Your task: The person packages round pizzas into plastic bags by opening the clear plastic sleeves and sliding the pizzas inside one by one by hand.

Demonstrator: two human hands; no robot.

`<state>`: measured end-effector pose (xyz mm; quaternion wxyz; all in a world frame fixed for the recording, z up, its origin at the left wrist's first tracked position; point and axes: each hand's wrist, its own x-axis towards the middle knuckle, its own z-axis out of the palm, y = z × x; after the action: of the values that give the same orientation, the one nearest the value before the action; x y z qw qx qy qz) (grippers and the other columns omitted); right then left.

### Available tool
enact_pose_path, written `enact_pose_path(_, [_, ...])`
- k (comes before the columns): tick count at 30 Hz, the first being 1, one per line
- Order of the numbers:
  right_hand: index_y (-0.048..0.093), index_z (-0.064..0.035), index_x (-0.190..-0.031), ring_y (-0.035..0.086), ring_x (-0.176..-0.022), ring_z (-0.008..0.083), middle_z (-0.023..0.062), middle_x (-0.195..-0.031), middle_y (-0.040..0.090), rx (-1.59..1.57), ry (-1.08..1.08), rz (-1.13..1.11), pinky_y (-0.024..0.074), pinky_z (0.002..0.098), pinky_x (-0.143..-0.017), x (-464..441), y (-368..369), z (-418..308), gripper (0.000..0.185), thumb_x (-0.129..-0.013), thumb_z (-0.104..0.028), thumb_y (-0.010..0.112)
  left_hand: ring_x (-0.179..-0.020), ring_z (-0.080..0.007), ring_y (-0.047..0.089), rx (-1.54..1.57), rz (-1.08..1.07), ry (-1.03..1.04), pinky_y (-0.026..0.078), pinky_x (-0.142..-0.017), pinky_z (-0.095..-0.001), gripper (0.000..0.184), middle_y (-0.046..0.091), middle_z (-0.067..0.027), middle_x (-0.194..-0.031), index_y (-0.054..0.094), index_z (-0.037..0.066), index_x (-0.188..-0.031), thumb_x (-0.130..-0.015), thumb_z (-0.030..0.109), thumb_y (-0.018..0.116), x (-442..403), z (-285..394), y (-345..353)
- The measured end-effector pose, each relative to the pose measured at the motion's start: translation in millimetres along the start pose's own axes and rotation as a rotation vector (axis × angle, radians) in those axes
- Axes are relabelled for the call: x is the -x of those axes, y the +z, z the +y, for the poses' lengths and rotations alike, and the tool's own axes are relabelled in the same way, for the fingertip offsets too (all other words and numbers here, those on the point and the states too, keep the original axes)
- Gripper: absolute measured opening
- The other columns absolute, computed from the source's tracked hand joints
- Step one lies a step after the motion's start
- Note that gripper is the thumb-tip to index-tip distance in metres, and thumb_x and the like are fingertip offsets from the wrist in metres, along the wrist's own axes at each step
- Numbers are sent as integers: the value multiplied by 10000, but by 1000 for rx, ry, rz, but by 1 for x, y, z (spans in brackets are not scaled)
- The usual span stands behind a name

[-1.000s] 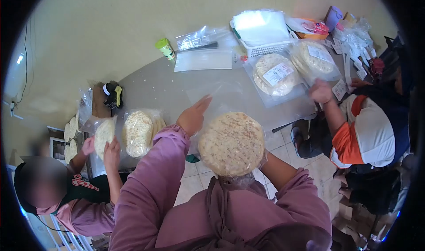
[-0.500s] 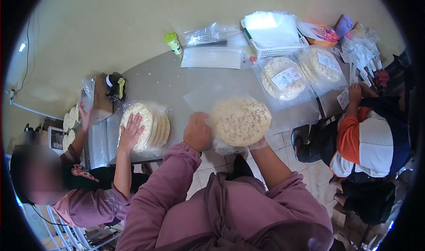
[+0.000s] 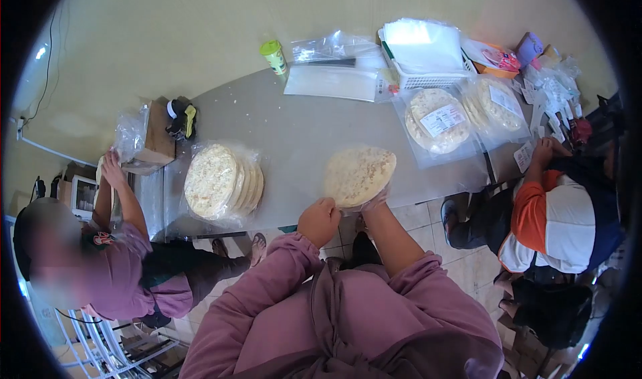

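Observation:
A round, brown-speckled flatbread (image 3: 360,176) is tilted over the near edge of the table. My right hand (image 3: 376,200) grips it from below at its lower right, with clear plastic around the fingers. My left hand (image 3: 318,221) is closed at the lower left rim of the bread; what its fingers pinch, if anything, is hidden. To the left, a bagged stack of flatbreads (image 3: 215,182) leans on the table in clear plastic.
On the grey table (image 3: 294,135), bagged, labelled flatbreads (image 3: 436,126) lie at right. Behind are a white basket (image 3: 428,78), plastic bags (image 3: 331,81) and a green cup (image 3: 273,57). One co-worker (image 3: 114,265) stands left, another (image 3: 555,212) sits right.
The flatbread has tilted and my left hand has come down to its lower rim. The left co-worker's hand has left the bagged stack and moved to the far left.

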<state>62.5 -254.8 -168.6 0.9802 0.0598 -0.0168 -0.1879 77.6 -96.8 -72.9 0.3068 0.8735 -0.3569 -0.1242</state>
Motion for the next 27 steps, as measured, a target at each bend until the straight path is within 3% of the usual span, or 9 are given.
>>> enact_pose_path(3, [436, -83, -1259, 482, -1126, 336, 152, -1255, 481, 260, 90, 119, 402, 485, -936, 18, 56, -10, 626, -865, -558, 332, -757, -375, 538, 16, 13, -35, 430, -646, -447, 154, 547, -177, -791, 509, 26, -773, -800, 176, 492, 5, -12, -1])
enact_pose_path(6, [406, -42, -1270, 465, -1142, 342, 168, -1266, 463, 290, 201, 256, 390, 478, -951, 15, 48, -25, 642, -872, -539, 328, -750, -378, 540, 34, 42, -46, 429, -636, -446, 157, 548, -181, -788, 508, 23, -767, -801, 175, 487, 11, -12, -3])
enact_pose_path(10, [390, -29, -1277, 441, -1170, 332, 165, -1292, 439, 337, 100, 301, 356, 469, -985, 19, 41, 7, 587, -893, -471, 349, -727, -370, 529, 124, 43, 45, 413, -626, -429, 164, 531, -183, -731, 510, 8, -737, -788, 164, 509, 17, 15, 0])
enact_pose_path(12, [393, -39, -1279, 410, -1202, 316, 159, -1310, 423, 566, 78, 371, 315, 463, -1016, 16, 39, 29, 507, -903, -378, 416, -731, -372, 529, 147, 35, 69, 415, -630, -432, 164, 533, -184, -734, 510, 7, -744, -787, 165, 509, 19, 20, -2])
enact_pose_path(16, [400, -37, -1273, 392, -1218, 300, 149, -1306, 428, 276, 176, 289, 289, 459, -1034, 24, 51, 25, 454, -899, -285, 471, -754, -375, 539, 101, -54, 110, 422, -640, -441, 152, 539, -179, -757, 516, 15, -757, -785, 163, 510, 25, 14, -10])
enact_pose_path(19, [422, -24, -1241, 461, -1152, 299, 150, -1231, 490, 109, 201, 330, 350, 457, -994, 35, 53, 23, 437, -874, -240, 521, -760, -370, 545, 38, -204, 156, 426, -634, -441, 143, 540, -173, -772, 518, 22, -757, -787, 161, 512, 38, 13, 1])
enact_pose_path(21, [454, -3, -1190, 536, -1051, 302, 155, -1129, 550, 382, 238, 487, 411, 447, -939, 36, 31, 22, 399, -842, -176, 543, -761, -366, 548, 8, -264, 190, 427, -629, -440, 139, 540, -170, -780, 519, 26, -756, -788, 161, 515, 41, 15, 4])
enact_pose_path(24, [472, 40, -1164, 560, -1006, 319, 187, -1097, 564, 399, 290, 508, 412, 457, -936, 43, 48, 10, 415, -789, -124, 543, -755, -363, 547, 83, -257, 277, 428, -620, -438, 136, 540, -162, -782, 512, 24, -755, -784, 156, 529, 37, 29, 2])
enact_pose_path(27, [471, 32, -1147, 563, -990, 315, 179, -1065, 570, 397, 200, 322, 444, 440, -894, 41, 60, -17, 394, -783, -101, 543, -729, -345, 551, 114, -252, 370, 437, -616, -411, 138, 536, -146, -782, 525, 29, -787, -801, 166, 541, 23, 46, -6])
